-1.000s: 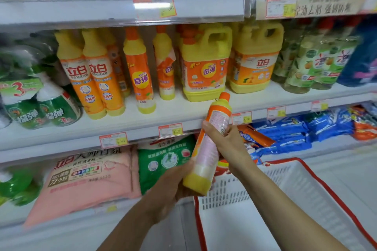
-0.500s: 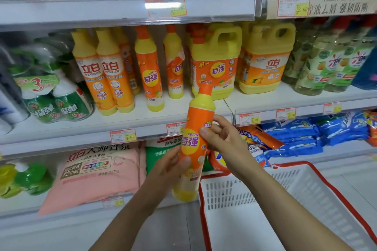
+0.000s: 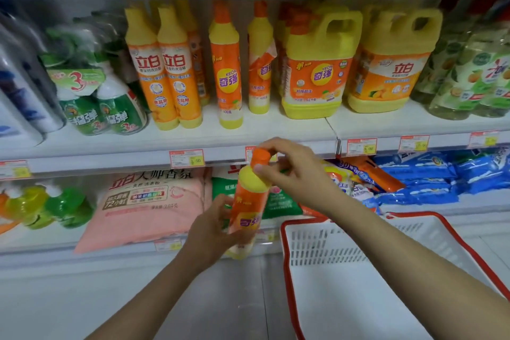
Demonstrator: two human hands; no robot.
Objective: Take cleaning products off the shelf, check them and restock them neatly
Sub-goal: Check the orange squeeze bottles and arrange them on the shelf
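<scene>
An orange and yellow dish soap bottle (image 3: 249, 203) is held upright in front of the shelves. My left hand (image 3: 212, 232) grips its lower body from the left. My right hand (image 3: 292, 171) pinches the orange cap (image 3: 259, 157) at its top with thumb and fingers. On the middle shelf (image 3: 248, 132) behind stand matching orange bottles (image 3: 227, 69), two taller orange bottles (image 3: 165, 74) and two yellow jugs (image 3: 317, 63).
A white basket with a red rim (image 3: 331, 234) sits at the lower right. Green spray bottles (image 3: 105, 102) stand at the shelf's left, greenish bottles (image 3: 474, 72) at its right. A pink bag (image 3: 143, 207) and blue packs (image 3: 430, 176) lie on the lower shelf.
The bottle was turned from tilted to upright and lowered. My right hand slid from the bottle's body up to its cap. My left hand stayed on the lower part.
</scene>
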